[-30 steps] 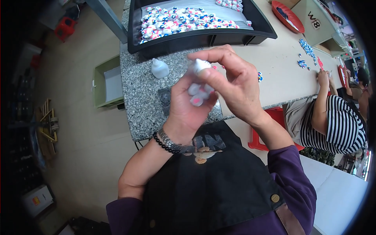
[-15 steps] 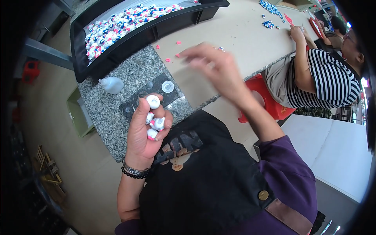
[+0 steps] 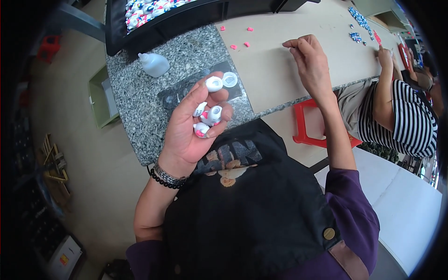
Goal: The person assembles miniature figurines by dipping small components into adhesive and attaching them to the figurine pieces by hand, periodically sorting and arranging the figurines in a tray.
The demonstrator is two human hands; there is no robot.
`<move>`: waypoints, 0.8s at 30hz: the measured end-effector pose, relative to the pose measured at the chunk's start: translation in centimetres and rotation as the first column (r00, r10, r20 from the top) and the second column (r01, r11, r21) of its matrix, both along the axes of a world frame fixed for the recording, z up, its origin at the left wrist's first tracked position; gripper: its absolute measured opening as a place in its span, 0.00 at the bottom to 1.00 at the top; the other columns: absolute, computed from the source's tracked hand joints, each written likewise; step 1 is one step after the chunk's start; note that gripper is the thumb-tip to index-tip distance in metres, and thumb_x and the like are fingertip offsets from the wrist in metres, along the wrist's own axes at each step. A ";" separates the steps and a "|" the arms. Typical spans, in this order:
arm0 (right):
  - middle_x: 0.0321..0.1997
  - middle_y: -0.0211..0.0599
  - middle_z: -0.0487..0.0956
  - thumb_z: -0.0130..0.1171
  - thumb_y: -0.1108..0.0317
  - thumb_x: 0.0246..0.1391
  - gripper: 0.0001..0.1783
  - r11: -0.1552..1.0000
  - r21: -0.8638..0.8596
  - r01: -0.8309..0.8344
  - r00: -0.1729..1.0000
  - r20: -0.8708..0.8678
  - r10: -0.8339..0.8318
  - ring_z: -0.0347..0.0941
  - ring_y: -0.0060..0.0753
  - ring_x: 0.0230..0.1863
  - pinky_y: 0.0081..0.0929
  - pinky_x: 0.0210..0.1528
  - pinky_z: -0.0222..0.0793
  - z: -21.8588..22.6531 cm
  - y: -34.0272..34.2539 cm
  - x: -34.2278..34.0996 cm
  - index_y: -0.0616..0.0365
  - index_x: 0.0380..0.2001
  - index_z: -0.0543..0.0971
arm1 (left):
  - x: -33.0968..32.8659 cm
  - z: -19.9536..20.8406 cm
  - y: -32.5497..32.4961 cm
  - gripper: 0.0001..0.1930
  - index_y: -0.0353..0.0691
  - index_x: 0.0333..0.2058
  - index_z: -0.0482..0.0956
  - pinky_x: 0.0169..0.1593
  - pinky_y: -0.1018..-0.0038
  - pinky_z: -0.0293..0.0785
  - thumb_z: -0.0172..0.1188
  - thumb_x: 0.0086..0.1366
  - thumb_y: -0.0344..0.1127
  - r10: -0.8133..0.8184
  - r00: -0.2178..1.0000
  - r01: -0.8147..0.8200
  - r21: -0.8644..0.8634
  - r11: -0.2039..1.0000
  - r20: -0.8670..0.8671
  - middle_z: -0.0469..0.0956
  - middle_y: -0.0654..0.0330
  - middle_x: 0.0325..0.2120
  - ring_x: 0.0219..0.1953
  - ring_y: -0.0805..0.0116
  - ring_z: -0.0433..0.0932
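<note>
My left hand [image 3: 185, 140] is palm up over the stone worktop's near edge. Thumb and forefinger pinch a white round hollow piece [image 3: 214, 84]. Several small white figurine parts [image 3: 214, 115] with pink bits lie in its curled fingers. To the right, my right hand [image 3: 311, 63] is above the beige tabletop, fingers bent and pressed together; what they hold, if anything, cannot be made out. Several small pink pieces [image 3: 247, 44] lie left of it. Just beyond my left fingertips, a small round clear dish [image 3: 229, 79] rests on a dark mat [image 3: 175, 97].
A translucent squeeze bottle [image 3: 155, 65] stands on the granite slab [image 3: 128, 93]. Behind it is a black tray [image 3: 186, 24] heaped with white, pink and blue parts. A co-worker in a striped shirt [image 3: 415, 116] sits at the right, near a red stool [image 3: 303, 123] and scattered blue parts [image 3: 359, 17].
My right hand, blurred in motion before, has swung rightward away from the pink pieces and its fingers have drawn together. My left hand keeps its pieces. The whole view has shifted.
</note>
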State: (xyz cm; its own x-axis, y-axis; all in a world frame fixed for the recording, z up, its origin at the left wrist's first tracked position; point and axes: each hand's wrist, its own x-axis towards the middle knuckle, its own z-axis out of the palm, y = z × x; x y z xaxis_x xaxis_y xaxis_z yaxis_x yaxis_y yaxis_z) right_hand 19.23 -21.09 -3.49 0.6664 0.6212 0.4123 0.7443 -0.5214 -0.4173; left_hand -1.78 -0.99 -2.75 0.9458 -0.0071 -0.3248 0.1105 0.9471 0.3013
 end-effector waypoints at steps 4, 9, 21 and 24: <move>0.32 0.31 0.75 0.55 0.75 0.58 0.07 0.918 0.396 -0.012 0.730 -0.624 0.278 0.71 0.19 0.32 0.20 0.38 0.71 1.6 1.9 -2.6 0.62 0.40 0.78 | -0.5 -1.0 0.1 0.17 0.38 0.52 0.71 0.19 0.82 0.62 0.53 0.70 0.40 0.019 1.000 -0.019 -0.039 0.999 0.009 0.79 0.61 0.33 0.31 0.66 0.76; 0.29 0.30 0.78 0.59 0.69 0.58 0.10 0.867 0.494 0.068 0.401 -0.809 0.429 0.74 0.18 0.29 0.17 0.35 0.72 1.2 3.1 -4.4 0.64 0.40 0.78 | -0.6 -0.7 0.3 0.18 0.38 0.51 0.71 0.18 0.82 0.62 0.52 0.71 0.44 0.011 1.000 -0.012 0.039 0.999 0.009 0.77 0.62 0.30 0.29 0.67 0.76; 0.32 0.38 0.75 0.63 0.77 0.48 0.08 0.887 0.024 -0.460 0.887 -0.038 0.461 0.76 0.36 0.34 0.28 0.36 0.73 2.3 5.6 -6.2 0.63 0.34 0.78 | -1.6 0.0 0.8 0.16 0.41 0.49 0.71 0.18 0.84 0.63 0.52 0.71 0.46 0.104 0.994 -0.087 0.276 0.957 -0.046 0.77 0.59 0.32 0.26 0.71 0.77; 0.33 0.38 0.75 0.63 0.78 0.47 0.09 0.868 -0.115 -0.483 0.869 0.057 0.491 0.75 0.38 0.36 0.31 0.36 0.73 2.4 6.1 -6.7 0.63 0.34 0.78 | -1.7 0.1 0.7 0.18 0.40 0.51 0.70 0.18 0.84 0.63 0.53 0.70 0.45 0.095 0.993 -0.065 0.330 0.942 -0.074 0.77 0.60 0.34 0.27 0.72 0.76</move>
